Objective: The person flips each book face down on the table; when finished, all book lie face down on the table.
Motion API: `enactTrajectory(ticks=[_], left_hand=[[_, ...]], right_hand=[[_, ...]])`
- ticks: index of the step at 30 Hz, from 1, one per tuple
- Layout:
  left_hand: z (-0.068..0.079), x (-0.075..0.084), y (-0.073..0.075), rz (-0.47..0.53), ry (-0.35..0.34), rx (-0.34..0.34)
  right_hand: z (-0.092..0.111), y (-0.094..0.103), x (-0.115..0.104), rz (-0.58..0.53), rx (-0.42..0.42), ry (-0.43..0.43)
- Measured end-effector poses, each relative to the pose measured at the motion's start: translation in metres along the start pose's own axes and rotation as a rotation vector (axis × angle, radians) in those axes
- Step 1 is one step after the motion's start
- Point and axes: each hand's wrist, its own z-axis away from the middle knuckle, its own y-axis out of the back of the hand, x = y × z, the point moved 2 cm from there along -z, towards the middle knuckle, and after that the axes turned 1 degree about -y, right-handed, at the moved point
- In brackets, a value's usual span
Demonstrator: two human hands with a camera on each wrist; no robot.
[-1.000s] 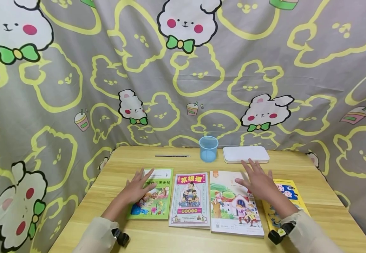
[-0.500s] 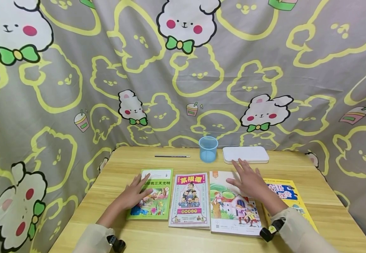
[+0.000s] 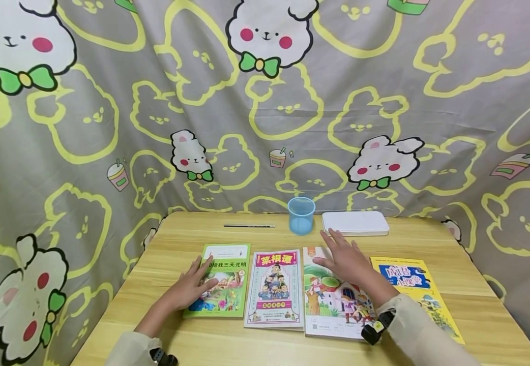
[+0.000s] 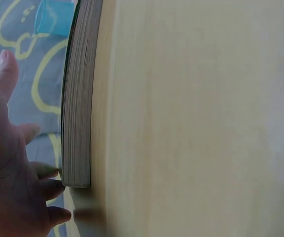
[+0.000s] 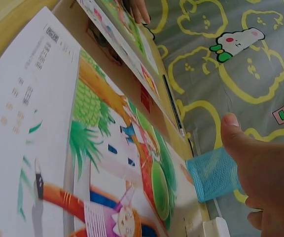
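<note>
In the head view, my left hand (image 3: 187,287) spreads its fingers over the left edge of a green-bordered book (image 3: 228,284) and grips nothing. From the left wrist view, that hand's fingertips are close to the corner of a thick book (image 4: 79,108); whether they touch it I cannot tell. My right hand (image 3: 345,259) is held over the upper right part of a large white illustrated book (image 3: 324,323), fingers extended, holding nothing. Between these two lies a pink-bordered book (image 3: 277,284). A yellow book (image 3: 434,310) lies tilted at the right, partly behind the right forearm.
Along the back of the wooden table (image 3: 192,234) are a dark pencil (image 3: 248,225), a blue mesh pen cup (image 3: 301,218) and a flat white case (image 3: 355,222). A grey patterned curtain (image 3: 265,117) hangs behind and at the sides.
My right hand has moved left, from beside the yellow book to over the white one, uncovering more of the yellow cover. My left hand has drifted slightly left and nearer. The books stay put.
</note>
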Motion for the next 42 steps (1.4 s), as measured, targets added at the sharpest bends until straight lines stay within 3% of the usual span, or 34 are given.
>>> enactTrajectory(ticks=[26,42], left_hand=[[0.028,-0.01,-0.002,0.04,0.03,-0.008],[0.049,-0.014,-0.005,0.071,0.05,-0.044]], right_hand=[[-0.035,-0.017,-0.046,-0.07,-0.079,0.062],[-0.057,-0.04,-0.076,-0.105,-0.147,0.094]])
